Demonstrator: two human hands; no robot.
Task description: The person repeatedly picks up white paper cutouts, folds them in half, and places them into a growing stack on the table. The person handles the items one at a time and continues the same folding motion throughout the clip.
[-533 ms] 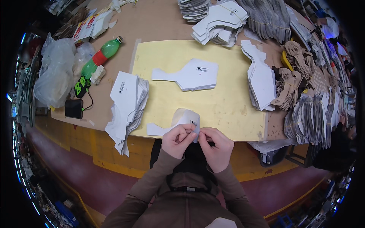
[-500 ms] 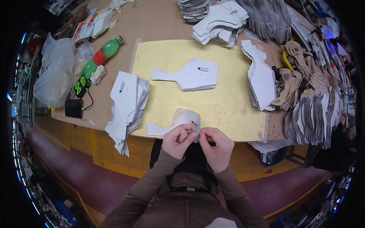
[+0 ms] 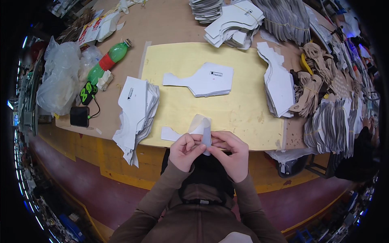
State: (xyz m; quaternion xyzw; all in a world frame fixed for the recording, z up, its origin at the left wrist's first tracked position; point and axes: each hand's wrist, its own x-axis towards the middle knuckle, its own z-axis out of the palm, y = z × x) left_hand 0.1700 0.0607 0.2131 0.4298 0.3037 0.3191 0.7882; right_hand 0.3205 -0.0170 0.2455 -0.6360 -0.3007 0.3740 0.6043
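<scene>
Left hand (image 3: 185, 150) and right hand (image 3: 231, 154) both pinch a curled white piece (image 3: 206, 134) at the near edge of the yellow sheet (image 3: 243, 117); a white stack (image 3: 210, 80) lies beyond.

Dark, strongly curved fisheye edges.

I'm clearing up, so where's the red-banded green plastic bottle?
In the head view, the bottle lies at upper left, between the crumpled clear plastic bag and the rectangular yellow sheet.
</scene>
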